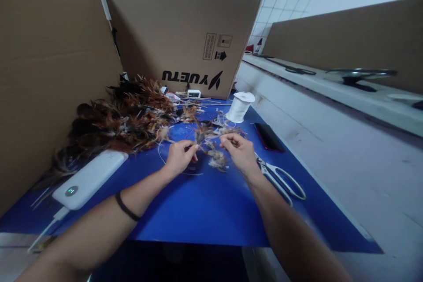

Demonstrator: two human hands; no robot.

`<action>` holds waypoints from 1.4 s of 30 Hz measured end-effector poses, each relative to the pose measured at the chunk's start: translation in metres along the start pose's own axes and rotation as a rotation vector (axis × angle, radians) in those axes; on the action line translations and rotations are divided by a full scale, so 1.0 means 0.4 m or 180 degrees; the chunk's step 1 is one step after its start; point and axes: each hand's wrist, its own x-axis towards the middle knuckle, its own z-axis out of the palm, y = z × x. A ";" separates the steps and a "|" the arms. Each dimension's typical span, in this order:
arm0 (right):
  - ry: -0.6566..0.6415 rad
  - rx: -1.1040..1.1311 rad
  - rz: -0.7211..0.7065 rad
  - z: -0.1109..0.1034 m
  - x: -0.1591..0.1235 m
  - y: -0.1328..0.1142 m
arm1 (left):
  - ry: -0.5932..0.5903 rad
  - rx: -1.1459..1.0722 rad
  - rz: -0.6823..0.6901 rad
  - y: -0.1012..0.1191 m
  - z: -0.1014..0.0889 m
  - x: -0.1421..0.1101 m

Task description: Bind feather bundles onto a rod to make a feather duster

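My left hand (180, 156) is closed in a pinch at the base of a small brown-grey feather (201, 133), whose tuft rises just past the fingertips. To its right, my right hand (238, 152) pinches a thin thread that runs toward the left hand; its exact path is too fine to follow. Loose fluffy feathers (217, 158) lie on the blue table between and below the hands. A large heap of brown and black feathers (132, 119) spreads to the left. Behind my right hand stands a white spool (240, 106).
Scissors (280, 178) and a dark phone (269, 137) lie right of my right hand. A white power bank (90, 178) with a cable sits front left. Cardboard panels (178, 31) enclose the back and left of the blue table (198, 216). Thin sticks (208, 104) lie at the back.
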 end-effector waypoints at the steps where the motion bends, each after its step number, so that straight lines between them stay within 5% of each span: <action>1: -0.0096 -0.0218 -0.0093 -0.012 0.006 0.007 | -0.0008 -0.0246 -0.0193 -0.001 0.000 0.003; 6: -0.0820 -0.1115 -0.0529 -0.028 0.005 0.015 | 0.0095 -0.1059 -0.0517 0.001 -0.005 0.013; 12: -0.1150 -0.1980 -0.1184 0.010 -0.013 0.022 | 0.0366 -0.1364 -0.0573 -0.008 -0.014 0.023; 18: -0.1339 -0.2455 -0.1161 0.016 -0.012 0.044 | 0.0337 -0.1344 -0.0604 -0.017 -0.013 0.024; 24: -0.1560 -0.1511 -0.0968 -0.010 -0.006 0.001 | 0.0179 -0.1355 -0.0611 -0.012 -0.014 0.020; 30: -0.1727 -0.0407 -0.0193 -0.029 -0.007 -0.049 | -0.0211 -0.1582 -0.0772 0.000 -0.012 0.014; 36: -0.1052 -0.0550 -0.0085 -0.028 0.009 -0.006 | -0.0247 -0.1590 -0.0788 0.005 -0.011 0.013; 42: 0.0363 -0.2549 -0.0820 -0.039 0.012 0.019 | -0.0041 -0.1465 -0.0773 -0.005 -0.018 0.018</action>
